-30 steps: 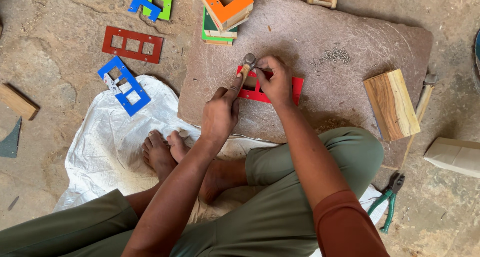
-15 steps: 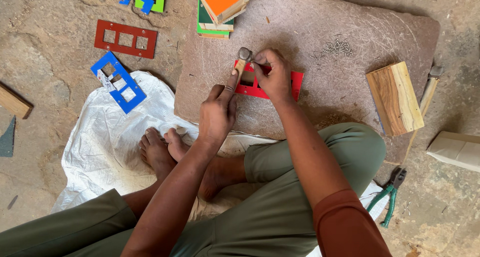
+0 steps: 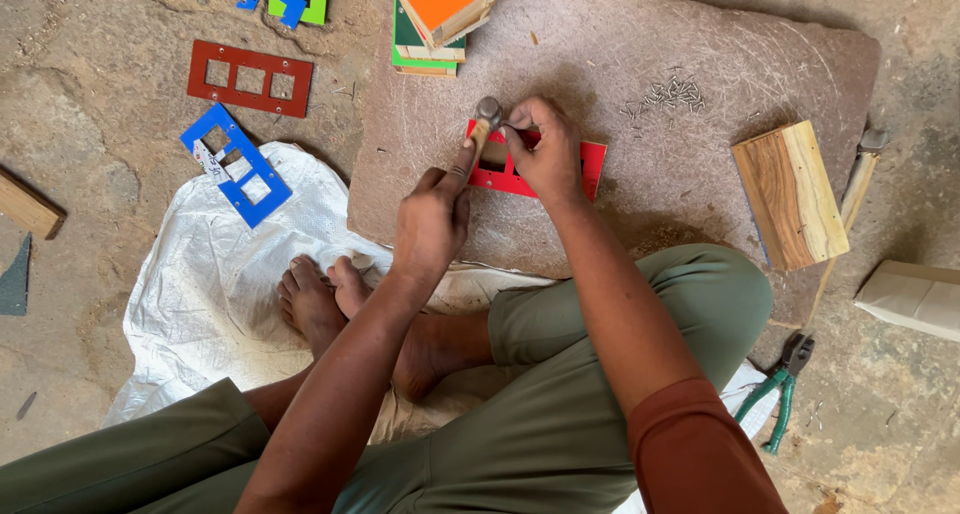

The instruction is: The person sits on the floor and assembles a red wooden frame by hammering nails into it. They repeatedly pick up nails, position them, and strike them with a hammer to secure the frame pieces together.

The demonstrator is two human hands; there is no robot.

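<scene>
Fingers are the worry: right hand (image 3: 545, 154) pinches a nail on the red frame (image 3: 590, 164) lying on the stone slab (image 3: 700, 54), left hand (image 3: 432, 219) grips the hammer (image 3: 487, 114) (head just beside those fingertips); a crooked blow likely smashes them.

A floor-level craft workshop. A person sits cross-legged on a white woven sack (image 3: 200, 304) spread over a rough, dusty stone floor (image 3: 90, 104). A flat stone slab (image 3: 700, 54) serves as the work surface, with small nails (image 3: 672, 94) scattered on it. Around lie coloured cut-out frames (image 3: 250, 77), a wooden block (image 3: 790, 194) and green-handled pliers (image 3: 778, 394).
</scene>
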